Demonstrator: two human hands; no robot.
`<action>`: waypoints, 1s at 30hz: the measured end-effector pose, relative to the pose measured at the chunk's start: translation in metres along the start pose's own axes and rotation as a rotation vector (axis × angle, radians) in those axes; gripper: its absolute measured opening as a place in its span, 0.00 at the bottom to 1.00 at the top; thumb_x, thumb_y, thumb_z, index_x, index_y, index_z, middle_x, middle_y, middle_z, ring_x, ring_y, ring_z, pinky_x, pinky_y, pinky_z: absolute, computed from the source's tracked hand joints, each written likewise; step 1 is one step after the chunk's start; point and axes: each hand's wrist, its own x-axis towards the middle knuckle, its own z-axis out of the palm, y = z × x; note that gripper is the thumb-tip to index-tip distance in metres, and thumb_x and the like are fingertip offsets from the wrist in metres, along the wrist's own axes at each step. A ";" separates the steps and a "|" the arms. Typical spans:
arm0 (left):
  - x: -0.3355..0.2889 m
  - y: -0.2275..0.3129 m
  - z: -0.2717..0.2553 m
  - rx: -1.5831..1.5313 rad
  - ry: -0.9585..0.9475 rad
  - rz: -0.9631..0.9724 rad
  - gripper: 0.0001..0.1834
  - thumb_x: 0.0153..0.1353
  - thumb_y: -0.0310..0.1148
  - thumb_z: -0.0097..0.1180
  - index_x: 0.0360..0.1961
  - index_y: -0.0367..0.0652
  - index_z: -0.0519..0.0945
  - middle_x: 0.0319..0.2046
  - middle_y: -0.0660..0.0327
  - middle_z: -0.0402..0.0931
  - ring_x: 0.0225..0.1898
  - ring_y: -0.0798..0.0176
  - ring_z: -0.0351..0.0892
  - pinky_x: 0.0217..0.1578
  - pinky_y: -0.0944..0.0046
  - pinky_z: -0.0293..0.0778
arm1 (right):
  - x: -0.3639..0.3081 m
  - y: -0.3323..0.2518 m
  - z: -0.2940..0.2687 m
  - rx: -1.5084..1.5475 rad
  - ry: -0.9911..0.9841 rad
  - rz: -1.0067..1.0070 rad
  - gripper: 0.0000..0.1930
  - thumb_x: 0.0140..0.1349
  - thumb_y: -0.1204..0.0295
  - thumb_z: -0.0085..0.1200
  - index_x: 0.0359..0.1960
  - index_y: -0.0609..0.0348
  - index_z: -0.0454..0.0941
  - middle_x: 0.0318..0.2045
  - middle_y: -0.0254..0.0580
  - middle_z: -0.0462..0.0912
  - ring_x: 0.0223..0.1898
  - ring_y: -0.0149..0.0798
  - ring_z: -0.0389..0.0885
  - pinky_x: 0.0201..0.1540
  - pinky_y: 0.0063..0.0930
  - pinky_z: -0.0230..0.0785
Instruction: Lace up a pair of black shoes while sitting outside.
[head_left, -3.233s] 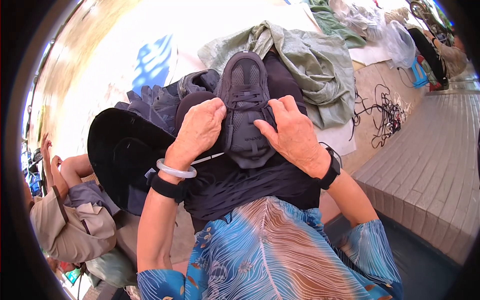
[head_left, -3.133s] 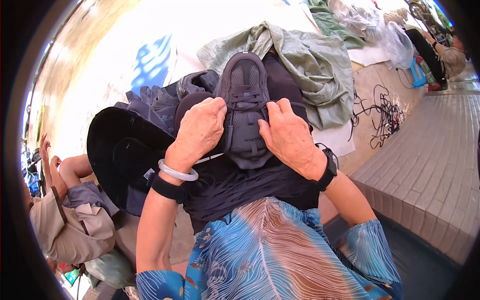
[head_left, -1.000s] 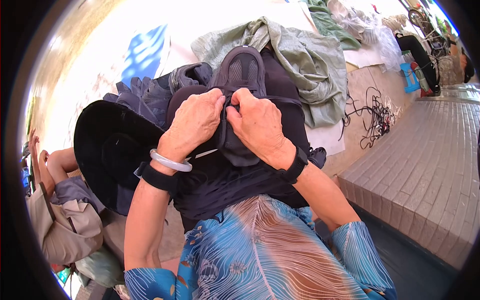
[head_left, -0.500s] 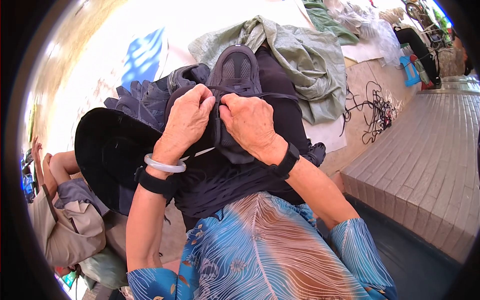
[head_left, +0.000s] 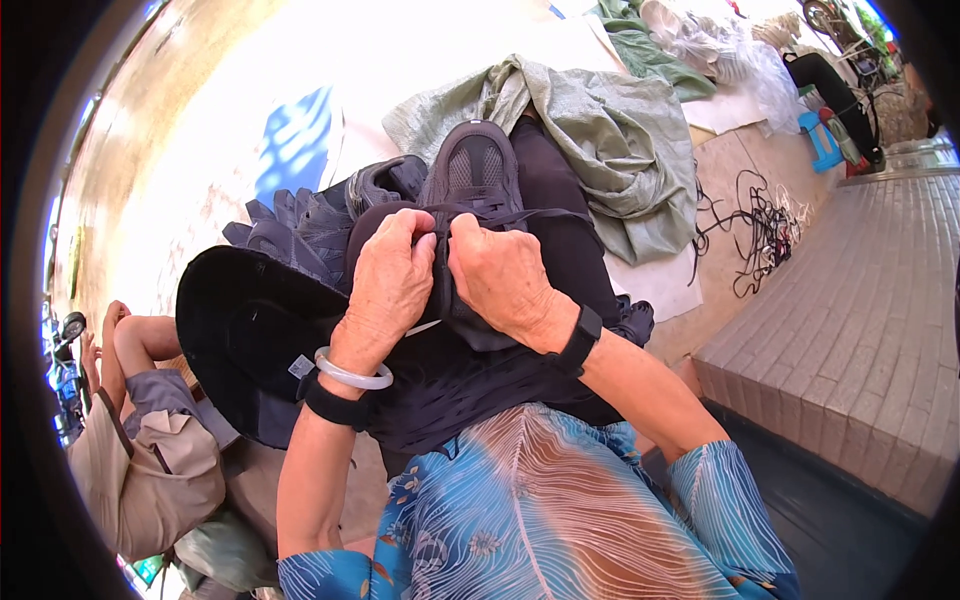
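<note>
- My left hand (head_left: 392,283) and right hand (head_left: 500,275) pinch closed on the dark grey mesh sneaker (head_left: 468,215), fingertips meeting at its laces.
- The sneaker rests on black cloth (head_left: 470,380) over my lap, toe pointing away.

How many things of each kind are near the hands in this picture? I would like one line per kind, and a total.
Hands on the shoe: 2, left hand and right hand
Dark shoes: 2, held shoe, second shoe
Wrist items: 3, white bangle, black band, black watch
Black hat: 1
Green cloth: 1
Total: 9
</note>
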 end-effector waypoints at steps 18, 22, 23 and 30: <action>-0.020 0.049 0.016 -1.065 -0.556 -0.703 0.17 0.73 0.43 0.45 0.32 0.40 0.74 0.10 0.72 0.57 0.09 0.76 0.54 0.12 0.72 0.59 | -0.060 -0.049 -0.116 1.122 -0.749 -0.092 0.08 0.63 0.71 0.56 0.39 0.62 0.75 0.19 0.42 0.76 0.20 0.39 0.76 0.23 0.33 0.66; -0.043 0.071 -0.011 -0.687 -0.700 -0.534 0.18 0.73 0.44 0.45 0.32 0.41 0.74 0.11 0.72 0.59 0.10 0.78 0.54 0.12 0.74 0.57 | -0.068 0.001 -0.134 1.035 -0.587 0.394 0.15 0.68 0.62 0.52 0.37 0.63 0.78 0.18 0.34 0.77 0.18 0.26 0.74 0.21 0.23 0.66; -0.044 0.080 -0.019 -0.550 -0.788 -0.351 0.19 0.73 0.43 0.43 0.32 0.39 0.75 0.15 0.66 0.64 0.17 0.72 0.66 0.20 0.67 0.64 | -0.070 0.017 -0.129 1.084 -0.570 0.609 0.17 0.70 0.58 0.48 0.36 0.62 0.79 0.18 0.31 0.76 0.18 0.22 0.73 0.19 0.20 0.65; -0.070 0.143 0.005 -0.289 -1.078 0.156 0.15 0.73 0.38 0.42 0.34 0.38 0.73 0.21 0.50 0.73 0.25 0.44 0.74 0.28 0.53 0.69 | -0.053 0.005 -0.070 1.765 -0.625 0.826 0.26 0.74 0.50 0.38 0.45 0.65 0.74 0.16 0.27 0.72 0.13 0.22 0.66 0.15 0.16 0.59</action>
